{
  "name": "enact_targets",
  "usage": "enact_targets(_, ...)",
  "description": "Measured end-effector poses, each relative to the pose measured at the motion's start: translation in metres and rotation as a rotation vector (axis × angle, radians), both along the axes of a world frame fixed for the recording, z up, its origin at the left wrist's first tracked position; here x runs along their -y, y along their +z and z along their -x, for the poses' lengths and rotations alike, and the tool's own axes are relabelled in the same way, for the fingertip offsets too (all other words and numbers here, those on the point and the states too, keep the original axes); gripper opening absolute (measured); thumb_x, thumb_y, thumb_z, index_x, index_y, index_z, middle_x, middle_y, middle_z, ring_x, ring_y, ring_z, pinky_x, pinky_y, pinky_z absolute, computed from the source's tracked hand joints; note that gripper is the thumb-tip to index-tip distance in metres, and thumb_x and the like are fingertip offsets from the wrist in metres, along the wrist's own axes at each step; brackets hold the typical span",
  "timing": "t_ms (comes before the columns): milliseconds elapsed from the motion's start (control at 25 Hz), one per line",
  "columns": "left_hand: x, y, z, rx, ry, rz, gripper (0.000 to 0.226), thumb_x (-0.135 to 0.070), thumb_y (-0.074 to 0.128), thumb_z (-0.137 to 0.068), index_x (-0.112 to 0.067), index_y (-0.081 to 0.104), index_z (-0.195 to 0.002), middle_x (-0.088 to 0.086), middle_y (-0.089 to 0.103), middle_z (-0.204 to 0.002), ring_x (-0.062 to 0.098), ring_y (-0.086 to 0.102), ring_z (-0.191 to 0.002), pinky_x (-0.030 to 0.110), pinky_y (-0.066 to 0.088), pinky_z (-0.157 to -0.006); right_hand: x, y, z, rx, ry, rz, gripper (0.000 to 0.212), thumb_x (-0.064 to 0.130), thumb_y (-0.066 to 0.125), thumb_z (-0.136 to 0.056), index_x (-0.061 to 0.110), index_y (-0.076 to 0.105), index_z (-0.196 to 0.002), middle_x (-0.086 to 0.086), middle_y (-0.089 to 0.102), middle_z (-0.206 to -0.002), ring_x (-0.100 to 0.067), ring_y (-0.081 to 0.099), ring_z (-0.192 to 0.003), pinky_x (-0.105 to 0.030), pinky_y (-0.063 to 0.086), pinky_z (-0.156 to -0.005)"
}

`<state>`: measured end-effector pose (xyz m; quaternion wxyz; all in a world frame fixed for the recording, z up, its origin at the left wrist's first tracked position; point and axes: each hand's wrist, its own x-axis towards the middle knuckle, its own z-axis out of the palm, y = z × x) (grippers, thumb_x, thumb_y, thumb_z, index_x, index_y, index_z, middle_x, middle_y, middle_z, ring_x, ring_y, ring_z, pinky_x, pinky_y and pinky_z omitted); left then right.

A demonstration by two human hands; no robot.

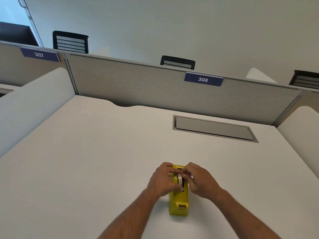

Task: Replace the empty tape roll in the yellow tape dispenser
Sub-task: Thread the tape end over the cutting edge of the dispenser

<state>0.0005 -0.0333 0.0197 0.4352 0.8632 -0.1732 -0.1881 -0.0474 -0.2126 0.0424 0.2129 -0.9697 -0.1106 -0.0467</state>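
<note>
- Low centre of frame: left hand [163, 180] and right hand [201, 181] both pinch the tape roll [180, 180] sitting in the yellow tape dispenser [178, 202]
- Likely step: seating or lifting that roll; which, unclear
- Next needs a straight, level pull or push

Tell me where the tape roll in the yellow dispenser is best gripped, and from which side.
Probably by its two flat faces, pinched from above. The tape roll stands on edge in the slot of the dispenser, so only its upper rim is exposed; the yellow walls block its lower part. The left hand and right hand already flank it, one each side.
</note>
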Motion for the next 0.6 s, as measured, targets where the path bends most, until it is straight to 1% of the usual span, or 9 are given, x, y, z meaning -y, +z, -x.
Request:
enact_targets(80,0.0,0.0,0.0,0.006,-0.003,0.004,0.071,-0.04,0.093,-0.052,-0.032,0.07,-0.118,-0.011,0.047,-0.133,0.015,0.056,-0.115,0.039,0.056,-0.095,0.005,0.005,0.001,-0.023,0.044,-0.05,0.018,0.03,0.064,-0.089,0.026,0.066,-0.107,0.01,0.062,-0.093,-0.004,0.052,-0.079,-0.012,0.042,-0.066)
enact_targets(120,0.0,0.0,0.0,0.006,-0.006,0.011,0.07,-0.039,0.093,-0.052,-0.033,0.07,-0.118,-0.011,0.047,-0.133,0.015,0.057,-0.115,0.04,0.056,-0.095,0.007,0.007,0.001,-0.034,0.062,-0.053,0.024,0.033,0.068,-0.087,0.029,0.068,-0.11,0.011,0.065,-0.093,-0.005,0.054,-0.08,-0.009,0.042,-0.065)
enact_targets(160,0.0,0.0,0.0,0.004,-0.007,0.016,0.068,-0.038,0.093,-0.052,-0.034,0.071,-0.116,-0.011,0.047,-0.133,0.015,0.057,-0.114,0.039,0.056,-0.094,0.007,0.009,-0.001,-0.036,0.076,-0.045,0.027,0.035,0.071,-0.085,0.031,0.07,-0.111,0.01,0.067,-0.093,-0.006,0.056,-0.081,-0.009,0.043,-0.065)
enact_targets(240,0.0,0.0,-0.001,0.001,-0.005,0.022,0.065,-0.037,0.094,-0.051,-0.035,0.072,-0.113,-0.012,0.047,-0.131,0.014,0.058,-0.112,0.039,0.056,-0.094,0.007,0.013,-0.005,-0.027,0.099,-0.013,0.021,0.036,0.074,-0.083,0.032,0.074,-0.104,0.008,0.072,-0.09,-0.008,0.058,-0.08,-0.018,0.048,-0.066)
enact_targets(280,0.0,0.0,-0.001,0.0,-0.005,0.023,0.065,-0.037,0.094,-0.052,-0.034,0.072,-0.113,-0.012,0.047,-0.13,0.014,0.058,-0.112,0.039,0.057,-0.093,0.006,0.014,-0.007,-0.03,0.112,0.001,0.016,0.036,0.073,-0.084,0.032,0.076,-0.099,0.007,0.073,-0.089,-0.009,0.058,-0.079,-0.02,0.048,-0.067)
enact_targets(360,0.0,0.0,-0.002,0.0,-0.01,0.018,0.065,-0.038,0.094,-0.052,-0.033,0.072,-0.113,-0.012,0.047,-0.13,0.014,0.057,-0.112,0.039,0.057,-0.093,0.004,0.017,-0.01,-0.052,0.125,0.023,0.012,0.037,0.07,-0.085,0.032,0.077,-0.093,0.008,0.074,-0.088,-0.008,0.058,-0.079,-0.019,0.045,-0.067)
enact_targets(400,0.0,0.0,-0.002,0.0,-0.011,0.015,0.066,-0.039,0.093,-0.052,-0.033,0.072,-0.113,-0.013,0.046,-0.131,0.014,0.057,-0.112,0.039,0.057,-0.093,0.005,0.018,-0.012,-0.061,0.13,0.04,0.012,0.037,0.069,-0.085,0.032,0.077,-0.092,0.008,0.074,-0.087,-0.008,0.058,-0.079,-0.02,0.044,-0.068)
enact_targets(520,0.0,0.0,-0.002,-0.013,-0.006,0.018,0.066,-0.038,0.093,-0.051,-0.034,0.072,-0.113,-0.014,0.046,-0.131,0.014,0.057,-0.112,0.04,0.057,-0.093,0.004,0.021,-0.016,-0.082,0.144,0.095,0.014,0.036,0.067,-0.087,0.03,0.078,-0.092,0.005,0.075,-0.085,-0.012,0.06,-0.082,-0.029,0.049,-0.07)
enact_targets(600,0.0,-0.001,-0.002,-0.013,-0.005,0.019,0.066,-0.039,0.093,-0.051,-0.035,0.072,-0.113,-0.014,0.046,-0.131,0.013,0.057,-0.111,0.039,0.056,-0.093,0.001,0.022,-0.018,-0.098,0.156,0.127,0.016,0.035,0.065,-0.089,0.028,0.078,-0.093,0.003,0.075,-0.084,-0.014,0.06,-0.083,-0.033,0.05,-0.071)
